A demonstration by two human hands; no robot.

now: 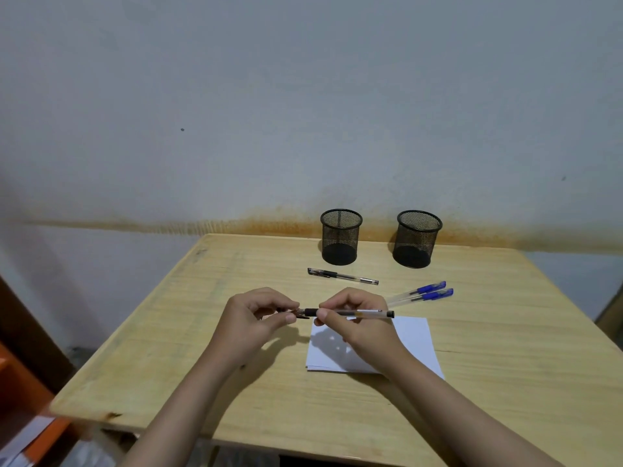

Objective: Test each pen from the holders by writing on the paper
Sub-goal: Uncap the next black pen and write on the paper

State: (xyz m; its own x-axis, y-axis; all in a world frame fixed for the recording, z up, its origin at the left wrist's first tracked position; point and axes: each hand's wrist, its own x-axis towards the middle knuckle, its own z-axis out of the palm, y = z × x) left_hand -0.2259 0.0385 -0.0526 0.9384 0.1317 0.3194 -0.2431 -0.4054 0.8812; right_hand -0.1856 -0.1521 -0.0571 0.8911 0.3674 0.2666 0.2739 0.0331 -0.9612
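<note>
Black pen [357, 313] held level above the table [168, 332], spanning both hands, over the paper's [414, 335] far edge. Right hand [357, 318] pinches the barrel near the grip; left hand [256, 318] pinches the tip end (cap or tip, cannot tell). Four pens in all: this one, another black pen [342, 276] lying on the table, two blue pens [421, 293] side by side. Two mesh holders [341, 236] standing at the back.
</note>
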